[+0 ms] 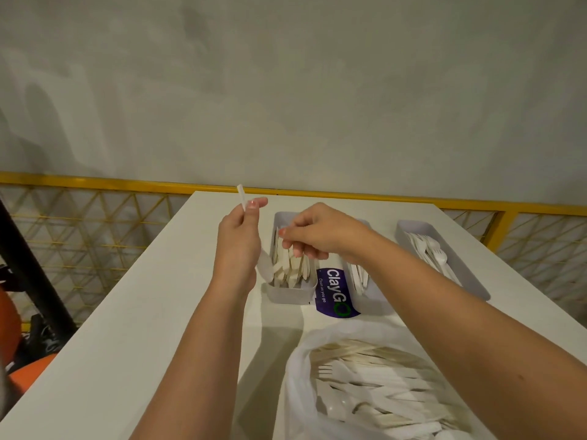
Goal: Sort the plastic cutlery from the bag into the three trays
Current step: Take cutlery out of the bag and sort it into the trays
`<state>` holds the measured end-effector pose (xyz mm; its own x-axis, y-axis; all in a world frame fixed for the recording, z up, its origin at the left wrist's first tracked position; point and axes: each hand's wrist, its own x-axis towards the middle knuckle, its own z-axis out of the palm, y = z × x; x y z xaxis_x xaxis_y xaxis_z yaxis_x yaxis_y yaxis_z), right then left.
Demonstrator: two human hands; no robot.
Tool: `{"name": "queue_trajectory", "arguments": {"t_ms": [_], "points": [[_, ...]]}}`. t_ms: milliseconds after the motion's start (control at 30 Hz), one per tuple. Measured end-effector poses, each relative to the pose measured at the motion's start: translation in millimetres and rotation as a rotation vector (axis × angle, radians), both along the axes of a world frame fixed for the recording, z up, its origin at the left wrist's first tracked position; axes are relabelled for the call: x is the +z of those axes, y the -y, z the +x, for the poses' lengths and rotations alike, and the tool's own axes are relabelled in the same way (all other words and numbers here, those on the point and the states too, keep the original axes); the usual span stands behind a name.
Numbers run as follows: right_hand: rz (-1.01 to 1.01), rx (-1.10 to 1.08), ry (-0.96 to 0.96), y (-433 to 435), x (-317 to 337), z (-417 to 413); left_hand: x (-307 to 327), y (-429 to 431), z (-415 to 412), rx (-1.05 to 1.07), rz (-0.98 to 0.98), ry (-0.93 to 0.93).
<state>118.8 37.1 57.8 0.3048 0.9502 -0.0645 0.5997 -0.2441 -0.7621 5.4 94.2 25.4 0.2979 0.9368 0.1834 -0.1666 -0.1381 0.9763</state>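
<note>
The left hand (238, 242) is pinching a white plastic piece (264, 268) between thumb and fingers, its thin end pointing up and its wider end hanging down just beside the left tray (287, 295). The right hand (320, 233) is hovering over that tray with its fingers curled downward at the packed cutlery. Whether it is gripping anything, I cannot tell. The right forearm is crossing over the middle tray (376, 301), which is holding a few white pieces. Between these two trays a purple sticker (336, 293) is lying on the worktop (158, 312). The right tray (476, 289), standing well apart, is holding forks. Nearest the person, the open bag (297, 376) is sitting heaped with unsorted cutlery.
</note>
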Motion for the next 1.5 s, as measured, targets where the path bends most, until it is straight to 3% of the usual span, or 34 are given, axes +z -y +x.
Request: {"name": "queue_trajectory", "arguments": {"t_ms": [133, 267, 400, 500, 600, 767, 833, 1033, 1233, 1367, 1500], "points": [[-0.052, 0.059, -0.264, 14, 1, -9, 2, 10, 11, 0.005, 0.125, 0.075], [0.089, -0.031, -0.662, 23, -8, 4, -4, 45, 29, -0.042, 0.202, 0.118], [0.227, -0.136, -0.768, 36, -6, 28, -8, 62, 45, -0.068, 0.285, -0.019], [0.302, -0.255, -0.633, 46, 2, 55, -5, 66, 58, -0.176, 0.358, -0.182], [0.277, -0.417, -0.306, 51, -1, 93, -3, 61, 72, -0.234, 0.375, -0.512], [-0.072, -0.494, 0.283, 43, -42, 130, -9, 55, 95, -0.419, 0.312, -1.025], [-0.155, -0.471, 0.425, 37, -58, 129, -15, 55, 103, -0.456, 0.29, -1.114], [-0.234, -0.387, 0.691, 28, -72, 118, -35, 49, 117, -0.488, 0.017, -0.993], [-0.332, -0.324, 0.842, 27, -76, 109, -37, 46, 115, -0.491, -0.045, -0.925], [-0.422, -0.313, 0.84, 27, -72, 104, -39, 45, 115, -0.494, -0.042, -0.907], [-0.406, -0.308, 0.713, 37, -49, 95, -36, 49, 110, -0.523, -0.013, -0.914]]}}
